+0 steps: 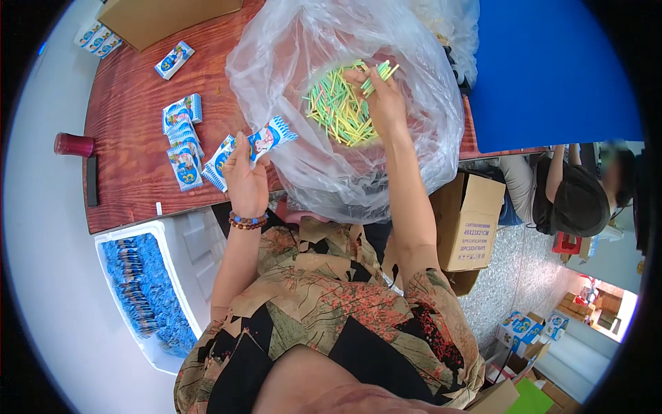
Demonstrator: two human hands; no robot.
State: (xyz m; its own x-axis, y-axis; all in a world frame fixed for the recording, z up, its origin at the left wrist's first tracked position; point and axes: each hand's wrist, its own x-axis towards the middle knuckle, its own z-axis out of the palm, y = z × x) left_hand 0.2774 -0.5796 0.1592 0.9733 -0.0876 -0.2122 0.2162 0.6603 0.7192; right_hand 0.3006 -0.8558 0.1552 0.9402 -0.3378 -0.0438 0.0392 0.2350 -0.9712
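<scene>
My left hand is closed on a blue-and-white wrapper packet at the bag's left edge. Another packet lies under or beside that hand; whether it is gripped too I cannot tell. Over the large clear plastic bag, my right hand pinches a small bunch of thin yellow and green sticks. Below it in the bag spreads a pile of similar sticks, mostly yellow and green with a few pinkish ones. Several packets overlap left of my left hand, and one packet lies farther off.
The reddish wooden table carries a dark red cylinder and a cardboard box. A white foam box of blue packets stands below left. Right are a blue panel, an open carton and another person.
</scene>
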